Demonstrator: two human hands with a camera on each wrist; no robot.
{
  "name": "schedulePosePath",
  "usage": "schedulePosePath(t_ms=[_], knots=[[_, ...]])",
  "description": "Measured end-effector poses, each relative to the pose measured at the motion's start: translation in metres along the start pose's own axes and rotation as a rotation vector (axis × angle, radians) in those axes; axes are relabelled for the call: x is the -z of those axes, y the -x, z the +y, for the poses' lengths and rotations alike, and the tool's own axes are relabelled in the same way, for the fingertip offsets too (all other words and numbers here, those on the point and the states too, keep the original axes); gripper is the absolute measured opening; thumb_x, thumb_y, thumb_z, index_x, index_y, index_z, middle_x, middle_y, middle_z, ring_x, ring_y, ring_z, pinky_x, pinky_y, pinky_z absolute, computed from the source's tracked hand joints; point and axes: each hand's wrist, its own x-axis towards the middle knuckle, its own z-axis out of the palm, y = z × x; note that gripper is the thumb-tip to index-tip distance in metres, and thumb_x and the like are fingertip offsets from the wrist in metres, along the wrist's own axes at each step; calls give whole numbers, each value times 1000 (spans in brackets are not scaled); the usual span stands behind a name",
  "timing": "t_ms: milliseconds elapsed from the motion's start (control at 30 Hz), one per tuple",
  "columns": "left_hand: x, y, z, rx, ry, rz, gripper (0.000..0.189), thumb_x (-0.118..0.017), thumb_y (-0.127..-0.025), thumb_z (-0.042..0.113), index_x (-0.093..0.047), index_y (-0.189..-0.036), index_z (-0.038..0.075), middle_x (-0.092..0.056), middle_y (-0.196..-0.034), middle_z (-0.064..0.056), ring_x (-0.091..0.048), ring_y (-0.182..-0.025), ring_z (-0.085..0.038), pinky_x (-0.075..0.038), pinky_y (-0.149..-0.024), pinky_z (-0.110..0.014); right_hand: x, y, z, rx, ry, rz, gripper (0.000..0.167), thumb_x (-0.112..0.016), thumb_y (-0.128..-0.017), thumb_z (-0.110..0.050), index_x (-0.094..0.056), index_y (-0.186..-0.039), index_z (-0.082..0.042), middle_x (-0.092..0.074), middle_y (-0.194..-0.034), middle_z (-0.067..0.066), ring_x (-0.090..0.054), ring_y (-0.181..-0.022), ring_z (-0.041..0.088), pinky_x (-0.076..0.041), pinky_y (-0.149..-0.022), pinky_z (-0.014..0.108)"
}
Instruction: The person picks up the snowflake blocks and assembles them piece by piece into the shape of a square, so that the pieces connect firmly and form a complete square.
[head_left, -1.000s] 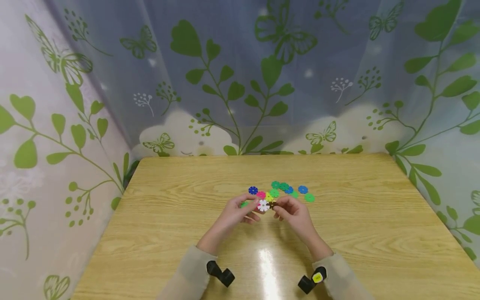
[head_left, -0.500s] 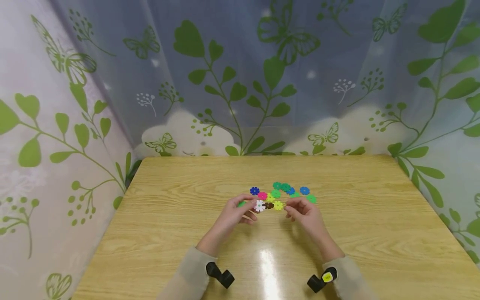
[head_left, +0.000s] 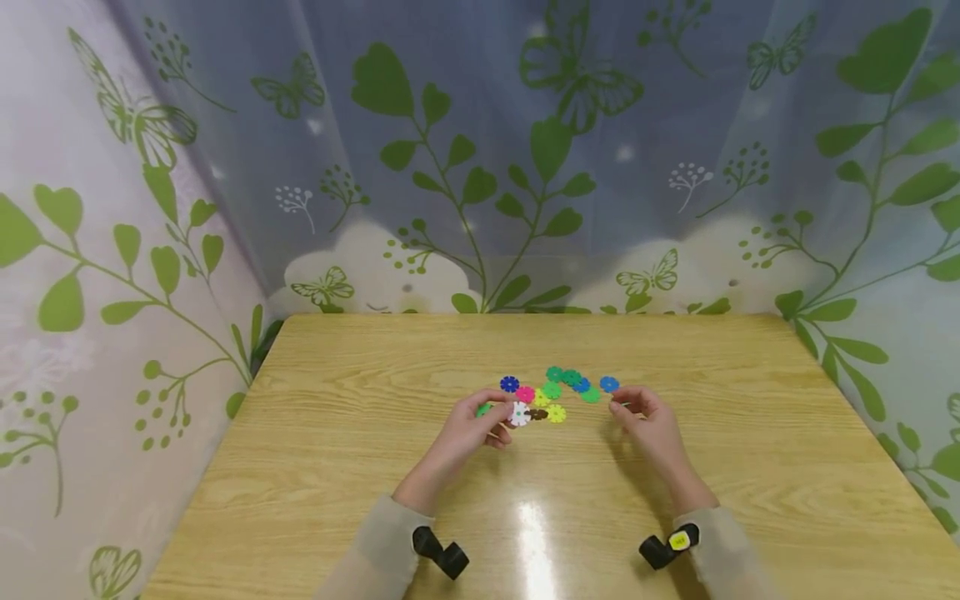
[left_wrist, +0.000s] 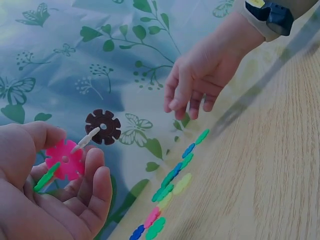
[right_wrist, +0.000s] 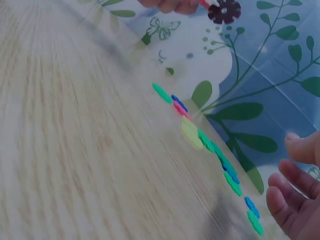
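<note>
My left hand pinches a small chain of interlocking plastic snowflake discs above the table. In the left wrist view a pink disc sits between thumb and fingers, joined to a green disc and a white disc. A brown disc is slotted onto the white one's far end. My right hand hovers near the right end of the loose discs, its fingers loosely bent and holding nothing. Beneath its fingertips lies a green disc, mostly hidden in the head view.
Loose discs lie in a row on the wooden table: a dark blue, a pink, a yellow, a lighter blue and several greens. A patterned curtain stands behind the table.
My right hand has left the brown disc and moved rightward to the row's right end. The left hand has stayed nearly in place with the chain.
</note>
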Motion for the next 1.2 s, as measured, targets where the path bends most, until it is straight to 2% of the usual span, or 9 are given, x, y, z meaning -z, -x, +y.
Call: schedulePosePath(t_ms=[167, 300, 400, 533, 667, 833, 967, 1067, 1200], knots=[[1, 0, -1, -20, -1, -1, 35, -59, -93, 23, -57, -119, 0, -61, -87, -15, -61, -63, -15, -57, -64, -35, 10, -11, 10, -19, 114, 3, 26, -64, -88, -8, -58, -110, 5, -59, -105, 22, -55, -82, 17, -49, -65, 19], [0, 0, -1, -15, -1, 2, 33, -59, -93, 23, -57, -119, 1, -61, -89, -16, -61, -62, -15, -57, -67, -40, 17, -18, 13, -35, 167, 12, 31, -63, -88, -7, -54, -116, 5, -57, -107, 24, -57, -87, 28, -50, -65, 21], [-1, 1, 1, -11, 1, 1, 33, -59, -93, 23, -58, -119, 2, -62, -88, -14, -61, -63, -15, -57, -68, -41, 20, -21, 13, -54, 198, 6, 36, -62, -89, -7, -51, -121, 5, -55, -109, 25, -56, -92, 35, -51, -67, 27], [-1, 1, 2, -6, 5, 7, 37, -60, -92, 25, -57, -120, 1, -61, -87, -12, -60, -63, -15, -57, -65, -33, 20, -27, 11, -76, 261, -31, 39, -61, -89, -7, -47, -124, 6, -53, -111, 27, -55, -96, 41, -53, -73, 40], [0, 0, 1, 9, 7, 24, 36, -61, -92, 26, -58, -119, 3, -60, -90, -19, -60, -64, -14, -56, -63, -29, 17, -32, 13, -92, 344, -80, 44, -61, -87, -5, -44, -126, 11, -50, -113, 32, -53, -102, 45, -50, -81, 50], [0, 0, 0, 8, 2, 31, 36, -62, -91, 25, -58, -118, 2, -60, -94, -22, -60, -64, -14, -56, -64, -29, 12, -38, 20, -82, 486, -111, 51, -65, -85, -9, -45, -125, 15, -48, -113, 34, -48, -104, 46, -46, -86, 53], [1, 1, 0, 4, 6, 35, 37, -62, -91, 24, -57, -119, 0, -62, -88, -17, -61, -63, -14, -56, -64, -29, 9, -39, 24, -68, 596, -124, 45, -68, -84, -13, -53, -116, 15, -46, -110, 34, -47, -102, 44, -48, -82, 52], [1, 1, 0, 8, 10, 39, 38, -61, -91, 24, -57, -121, 1, -61, -82, -11, -61, -63, -14, -56, -64, -29, 6, -39, 22, -96, 607, -115, 39, -68, -84, -14, -56, -111, 12, -43, -108, 31, -48, -95, 40, -49, -75, 48], [2, 2, 1, 12, 11, 42, 38, -61, -91, 24, -57, -121, 1, -62, -82, -9, -61, -63, -14, -56, -64, -30, 3, -36, 18, -136, 589, -95, 35, -67, -85, -14, -51, -108, 6, -43, -104, 25, -49, -84, 33, -47, -65, 39]])
